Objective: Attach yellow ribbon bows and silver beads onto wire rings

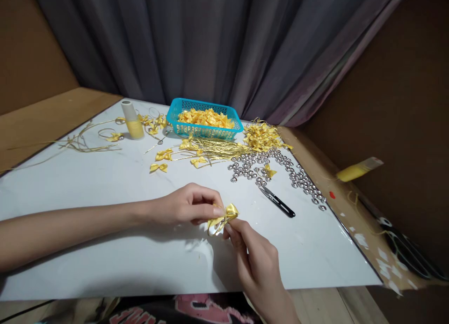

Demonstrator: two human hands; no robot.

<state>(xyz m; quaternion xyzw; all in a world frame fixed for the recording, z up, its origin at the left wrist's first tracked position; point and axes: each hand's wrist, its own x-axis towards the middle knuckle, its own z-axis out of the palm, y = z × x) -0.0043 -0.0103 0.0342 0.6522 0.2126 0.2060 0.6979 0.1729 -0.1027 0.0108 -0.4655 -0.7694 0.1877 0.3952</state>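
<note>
My left hand (189, 204) pinches a small yellow ribbon bow (224, 217) over the white board (105, 188), near its front middle. My right hand (254, 258) comes up from below and grips the same bow, with a gold cord loop at its underside, between thumb and fingers. Both hands touch the bow just above the board. The bow's lower part is partly hidden by my fingers.
A blue basket (175, 115) of yellow bows stands at the back. Around it lie loose bows (159, 166), gold cords (217, 148), silver bells (301, 176) and a glue bottle (132, 120). Black scissors (278, 202) lie right of my hands; a yellow tube (356, 170) sits at far right.
</note>
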